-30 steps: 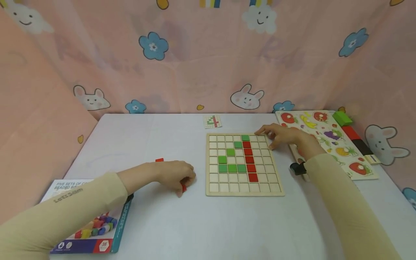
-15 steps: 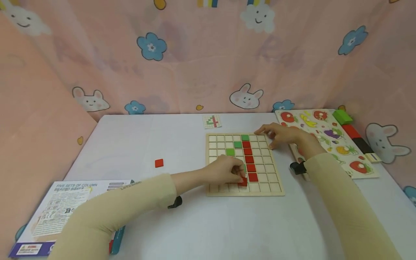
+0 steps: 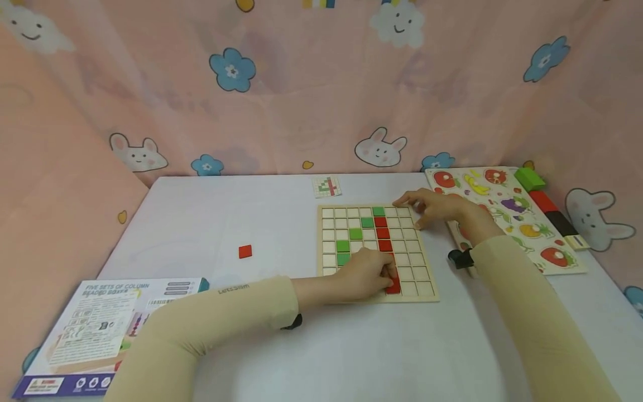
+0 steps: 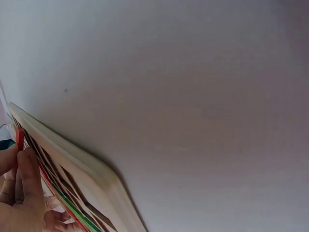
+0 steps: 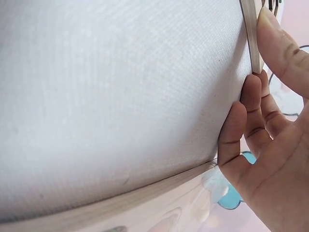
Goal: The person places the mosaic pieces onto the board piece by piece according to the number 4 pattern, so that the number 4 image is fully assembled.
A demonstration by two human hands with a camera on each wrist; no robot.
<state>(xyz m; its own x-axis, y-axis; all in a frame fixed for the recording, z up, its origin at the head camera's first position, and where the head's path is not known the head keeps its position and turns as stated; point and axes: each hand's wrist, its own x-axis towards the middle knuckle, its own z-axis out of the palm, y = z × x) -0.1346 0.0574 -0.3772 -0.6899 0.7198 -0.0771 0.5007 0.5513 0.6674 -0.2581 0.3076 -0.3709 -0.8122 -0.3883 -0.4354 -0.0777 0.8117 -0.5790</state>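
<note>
My left hand (image 3: 365,273) reaches over the wooden grid board (image 3: 429,290) and pinches a small red square tile (image 4: 19,137) between thumb and fingertips. In the head view, this tile is low on the board, at the bottom end of a column of red tiles (image 3: 382,233). Green tiles (image 3: 355,234) run diagonally on the board; part of the pattern is hidden under my left hand. My right hand (image 3: 437,211) holds the board's far right corner, and the right wrist view shows its thumb on the rim and fingertips at the edge.
One loose red tile (image 3: 245,252) lies left of the board. A pattern card (image 3: 327,187) sits behind it. On the right are a fruit-picture board (image 3: 507,223) and several coloured blocks (image 3: 547,205); a flat box (image 3: 95,329) lies at front left.
My left hand has picked up a red tile from the table left of the board and carried it right, to the bottom of the red column. My right hand stays at the corner.
</note>
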